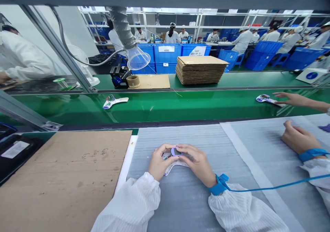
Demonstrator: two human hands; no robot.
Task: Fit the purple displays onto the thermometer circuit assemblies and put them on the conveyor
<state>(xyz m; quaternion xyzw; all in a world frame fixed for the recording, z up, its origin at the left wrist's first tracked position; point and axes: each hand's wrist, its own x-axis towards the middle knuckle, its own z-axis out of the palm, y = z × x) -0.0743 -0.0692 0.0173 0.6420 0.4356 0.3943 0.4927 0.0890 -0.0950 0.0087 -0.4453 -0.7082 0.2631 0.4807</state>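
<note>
Both my hands meet over the foam-covered work surface. My left hand pinches the left side of a small purple-rimmed part with a dark screen. From the other side my right hand, with a blue strap at the wrist, grips the same part between thumb and fingers. Just beneath lies a white curved housing, partly hidden by my fingers. Whether my fingertips also touch the housing I cannot tell.
A green conveyor runs across, carrying a white device at left and another at right, touched by another person's hand. Cardboard lies left. A blue cord stretches right. A clear funnel hangs above.
</note>
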